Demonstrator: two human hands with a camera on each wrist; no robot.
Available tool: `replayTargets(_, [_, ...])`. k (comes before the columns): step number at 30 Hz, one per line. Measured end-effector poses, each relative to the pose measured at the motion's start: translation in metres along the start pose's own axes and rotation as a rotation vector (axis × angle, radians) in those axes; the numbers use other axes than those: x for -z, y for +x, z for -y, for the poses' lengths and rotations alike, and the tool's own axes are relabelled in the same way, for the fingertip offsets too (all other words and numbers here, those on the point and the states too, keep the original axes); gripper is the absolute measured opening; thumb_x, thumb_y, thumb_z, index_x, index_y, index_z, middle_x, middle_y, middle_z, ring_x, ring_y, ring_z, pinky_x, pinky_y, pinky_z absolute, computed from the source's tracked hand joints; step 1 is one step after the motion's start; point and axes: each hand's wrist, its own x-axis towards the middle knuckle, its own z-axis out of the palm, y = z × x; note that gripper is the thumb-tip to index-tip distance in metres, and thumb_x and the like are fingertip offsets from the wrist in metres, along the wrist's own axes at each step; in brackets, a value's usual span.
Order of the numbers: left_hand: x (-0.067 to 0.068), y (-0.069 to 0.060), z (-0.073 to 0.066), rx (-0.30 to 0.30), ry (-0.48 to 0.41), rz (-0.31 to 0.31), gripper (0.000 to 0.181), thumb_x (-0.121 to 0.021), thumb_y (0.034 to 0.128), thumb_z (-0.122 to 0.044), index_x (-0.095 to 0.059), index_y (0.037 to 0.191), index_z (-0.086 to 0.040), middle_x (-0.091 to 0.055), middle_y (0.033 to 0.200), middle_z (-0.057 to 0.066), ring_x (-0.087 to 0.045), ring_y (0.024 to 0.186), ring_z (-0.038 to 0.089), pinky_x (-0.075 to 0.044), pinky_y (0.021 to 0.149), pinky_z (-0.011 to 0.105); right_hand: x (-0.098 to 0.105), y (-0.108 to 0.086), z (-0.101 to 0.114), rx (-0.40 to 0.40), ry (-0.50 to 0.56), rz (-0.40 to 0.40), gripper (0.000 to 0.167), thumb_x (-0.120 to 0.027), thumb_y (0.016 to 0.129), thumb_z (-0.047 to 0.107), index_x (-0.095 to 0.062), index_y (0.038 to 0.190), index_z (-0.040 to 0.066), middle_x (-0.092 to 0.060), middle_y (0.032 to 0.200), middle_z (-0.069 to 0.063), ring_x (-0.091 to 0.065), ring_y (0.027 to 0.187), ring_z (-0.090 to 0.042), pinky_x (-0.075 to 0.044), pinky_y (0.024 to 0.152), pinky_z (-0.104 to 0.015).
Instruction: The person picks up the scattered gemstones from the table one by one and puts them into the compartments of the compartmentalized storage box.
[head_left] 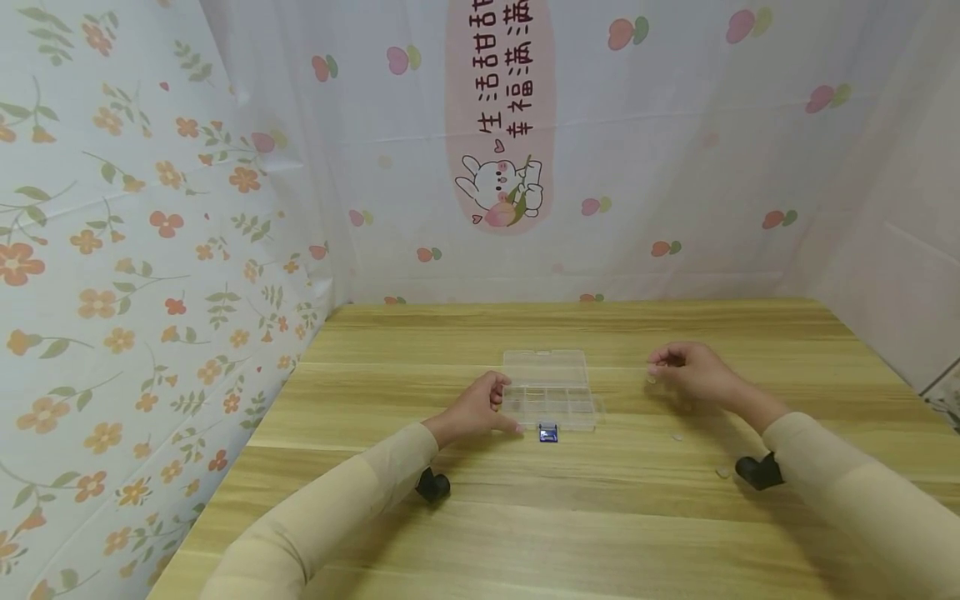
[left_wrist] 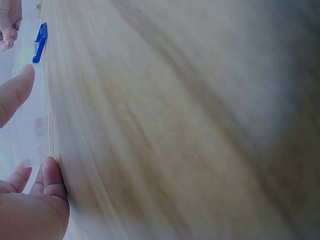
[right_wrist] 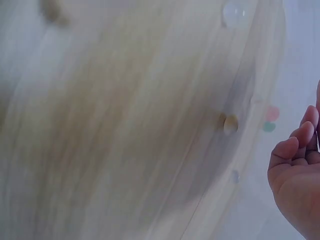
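A clear plastic compartment box [head_left: 551,414] stands on the table, its lid [head_left: 545,368] swung back. A blue latch [head_left: 548,433] shows at its front edge. My left hand [head_left: 480,406] grips the box's left front corner, the thumb along the front and the fingers at the left end. To the right of the box my right hand [head_left: 693,371] is raised above the table. Its fingertips pinch a small clear piece [head_left: 651,379], too small to make out well. Similar clear rounded pieces [right_wrist: 230,124] lie beneath that hand; its fingertips are partly cut off in the right wrist view.
One clear piece [head_left: 677,437] lies right of the box, and another [head_left: 722,472] nearer the right sleeve. The wooden table [head_left: 420,342] ends at a patterned cloth [head_left: 405,167] behind and on the left. Dark camera mounts [head_left: 433,485] hang below both wrists.
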Motion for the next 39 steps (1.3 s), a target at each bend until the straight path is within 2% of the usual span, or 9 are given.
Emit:
replayTargets(14, [0.001, -0.002, 0.0, 0.0, -0.001, 0.0, 0.078, -0.089, 0.0703, -0.016, -0.045, 0.132, -0.003, -0.044, 0.107, 0.007, -0.041, 0.094, 0.019, -0.039, 0.081, 0.033, -0.023, 0.005, 0.021, 0.026, 0.074, 0.013, 0.033, -0.064, 0.096, 0.02, -0.06, 0.114, -0.008, -0.062, 0.099, -0.012, -0.054, 0.088, -0.023, -0.048, 0.069, -0.028])
replayTargets(22, [0.001, -0.001, 0.0, -0.007, -0.005, 0.003, 0.077, -0.089, 0.0705, -0.016, -0.045, 0.132, -0.003, -0.044, 0.106, 0.007, -0.041, 0.092, 0.019, -0.038, 0.079, 0.033, -0.039, 0.01, 0.032, 0.069, 0.127, 0.032, 0.025, -0.065, 0.095, 0.015, -0.062, 0.107, -0.007, -0.061, 0.095, -0.011, -0.053, 0.084, -0.022, -0.047, 0.067, -0.027])
replayTargets(39, [0.0, -0.002, -0.002, -0.008, 0.008, -0.004, 0.077, -0.089, 0.0706, -0.015, -0.045, 0.132, -0.002, -0.045, 0.107, 0.007, -0.041, 0.092, 0.018, -0.039, 0.08, 0.032, -0.069, 0.025, 0.054, 0.092, 0.151, 0.064, 0.018, -0.067, 0.092, 0.011, -0.066, 0.101, -0.004, -0.06, 0.088, -0.008, -0.051, 0.081, -0.021, -0.045, 0.066, -0.025])
